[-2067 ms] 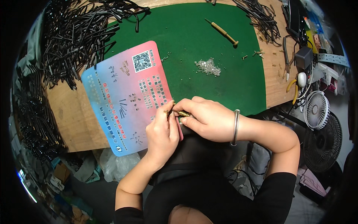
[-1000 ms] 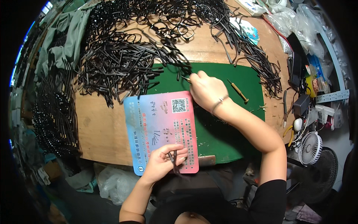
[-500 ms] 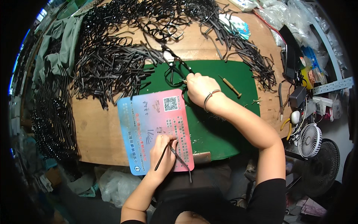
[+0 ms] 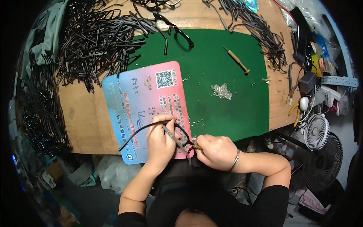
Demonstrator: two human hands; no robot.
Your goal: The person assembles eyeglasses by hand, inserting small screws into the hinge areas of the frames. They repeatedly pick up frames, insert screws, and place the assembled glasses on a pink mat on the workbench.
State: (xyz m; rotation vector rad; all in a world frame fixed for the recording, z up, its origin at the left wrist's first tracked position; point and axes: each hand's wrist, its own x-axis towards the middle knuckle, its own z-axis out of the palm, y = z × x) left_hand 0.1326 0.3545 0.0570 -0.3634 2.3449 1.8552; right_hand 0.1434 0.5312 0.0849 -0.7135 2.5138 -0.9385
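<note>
Near the front edge of the green mat (image 4: pixel 242 113), my left hand (image 4: pixel 160 142) is closed around a black eyeglass frame (image 4: pixel 184 132). One temple arm (image 4: pixel 136 133) reaches out to the left, and a second, greyish temple (image 4: pixel 172 137) crosses the fingers. My right hand (image 4: pixel 217 153) is closed on a brass-coloured tool (image 4: pixel 196 146), its tip against the frame's corner; the rest is hidden in the fist. Beneath my left hand lies a blue-and-pink printed sheet (image 4: pixel 113 100) with small screws and pins (image 4: pixel 147 82) on it.
A brass screwdriver (image 4: pixel 236 60) and a heap of tiny clear bits (image 4: pixel 223 92) lie on the mat. Dark temples (image 4: pixel 102 45) pile up at left, more (image 4: pixel 264 39) at right. Another black frame (image 4: pixel 183 37) rests at the far edge. Pliers (image 4: pixel 291 87) and fans (image 4: pixel 317 131) are at right.
My right hand has come back from the far part of the mat to meet my left hand. The eyeglass frame is now in my left hand with the temples. The view has shifted nearer.
</note>
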